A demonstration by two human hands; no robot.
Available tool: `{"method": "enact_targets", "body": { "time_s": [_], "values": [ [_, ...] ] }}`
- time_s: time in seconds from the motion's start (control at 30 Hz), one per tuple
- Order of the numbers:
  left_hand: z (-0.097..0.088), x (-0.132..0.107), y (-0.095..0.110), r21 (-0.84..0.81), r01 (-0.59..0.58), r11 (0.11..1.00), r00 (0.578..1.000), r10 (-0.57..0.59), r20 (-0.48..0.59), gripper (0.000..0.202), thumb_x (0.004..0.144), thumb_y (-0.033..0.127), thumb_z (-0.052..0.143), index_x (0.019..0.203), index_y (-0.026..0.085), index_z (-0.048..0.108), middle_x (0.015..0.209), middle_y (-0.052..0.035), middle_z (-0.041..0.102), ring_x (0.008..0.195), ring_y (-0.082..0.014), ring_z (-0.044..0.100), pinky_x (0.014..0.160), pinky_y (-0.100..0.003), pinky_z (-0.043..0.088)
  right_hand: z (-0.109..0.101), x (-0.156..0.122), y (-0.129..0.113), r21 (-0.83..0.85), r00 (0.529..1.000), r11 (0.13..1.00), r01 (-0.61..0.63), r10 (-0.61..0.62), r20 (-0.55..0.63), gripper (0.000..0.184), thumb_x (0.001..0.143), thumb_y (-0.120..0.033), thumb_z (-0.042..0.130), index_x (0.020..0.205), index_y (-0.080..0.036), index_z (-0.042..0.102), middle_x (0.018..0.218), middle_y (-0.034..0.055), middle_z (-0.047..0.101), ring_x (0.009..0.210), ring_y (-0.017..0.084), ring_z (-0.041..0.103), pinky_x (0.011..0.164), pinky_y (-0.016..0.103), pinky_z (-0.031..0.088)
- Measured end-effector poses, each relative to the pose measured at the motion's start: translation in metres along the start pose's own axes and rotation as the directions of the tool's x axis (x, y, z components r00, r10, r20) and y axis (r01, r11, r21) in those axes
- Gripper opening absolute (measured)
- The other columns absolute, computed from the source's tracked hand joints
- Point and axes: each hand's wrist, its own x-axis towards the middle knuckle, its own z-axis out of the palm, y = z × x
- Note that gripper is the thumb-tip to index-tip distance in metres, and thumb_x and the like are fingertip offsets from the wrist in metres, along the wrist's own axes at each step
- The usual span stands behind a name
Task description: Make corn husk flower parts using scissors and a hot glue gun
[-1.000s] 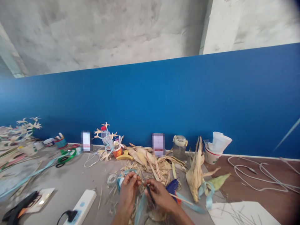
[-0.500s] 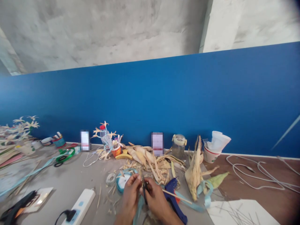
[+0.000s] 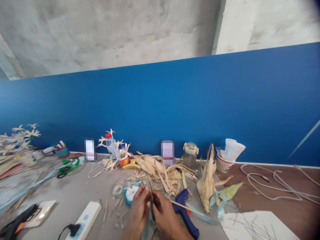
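Note:
My left hand [image 3: 138, 210] and my right hand [image 3: 166, 215] meet at the bottom middle of the view, fingers pinched together. Between them sits a small dark tool [image 3: 153, 204], gripped in my right hand; my left fingers pinch something thin next to it that I cannot make out. A light blue ribbon [image 3: 149, 222] hangs down between the hands. A blue glue gun [image 3: 184, 212] lies just right of my right hand. A ribbon spool [image 3: 131, 194] lies just beyond my left hand.
Dried corn husks [image 3: 160, 173] are heaped behind the hands, and one husked cob [image 3: 207, 185] lies to the right. A white power strip [image 3: 85, 220], green scissors [image 3: 67, 167], a glass jar [image 3: 190, 156], paper cups [image 3: 226, 160] and white cables [image 3: 272, 185] lie about. A blue panel stands behind.
Both hands have drawn closer together and shifted slightly up and left. The blue glue gun, partly covered by my right hand before, now shows fully.

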Motion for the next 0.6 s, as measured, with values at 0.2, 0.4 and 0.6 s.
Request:
{"method": "enact_targets", "body": {
  "time_s": [0.2,0.4,0.6],
  "values": [
    [-0.0023,0.0009,-0.0011,0.025,0.017,1.000,1.000,-0.018,0.002,0.033,0.045,0.028,0.087,0.064,0.017,0.062,0.052,0.0039,0.061,0.049,-0.0112,0.056,0.052,-0.022,0.045,0.0015,-0.0005,0.0026,-0.033,1.000,0.999,0.007,-0.008,-0.007,0.029,0.079,-0.018,0.050,0.106,-0.018,0.062,0.089,0.0083,0.070,0.080,0.020,0.064,0.076,0.029,0.049],
    [-0.0026,0.0008,-0.0006,0.003,0.021,1.000,1.000,-0.021,0.011,0.033,0.046,0.027,0.087,0.063,0.016,0.062,0.053,0.0043,0.061,0.048,-0.0111,0.057,0.052,-0.022,0.045,0.0011,-0.0006,0.0003,-0.032,1.000,0.999,0.007,-0.007,0.005,0.032,0.078,-0.015,0.048,0.106,-0.017,0.062,0.090,0.0089,0.070,0.081,0.020,0.065,0.077,0.029,0.049],
    [-0.0001,0.0000,0.0026,0.000,0.009,1.000,1.000,-0.009,0.010,0.031,0.046,0.025,0.086,0.064,0.016,0.062,0.052,0.0046,0.061,0.048,-0.0117,0.058,0.053,-0.023,0.047,-0.0010,-0.0016,0.0019,-0.025,0.999,0.999,0.038,-0.037,0.027,0.030,0.078,-0.023,0.053,0.106,-0.017,0.063,0.089,0.0083,0.071,0.081,0.022,0.064,0.077,0.030,0.049]
  ]
}}
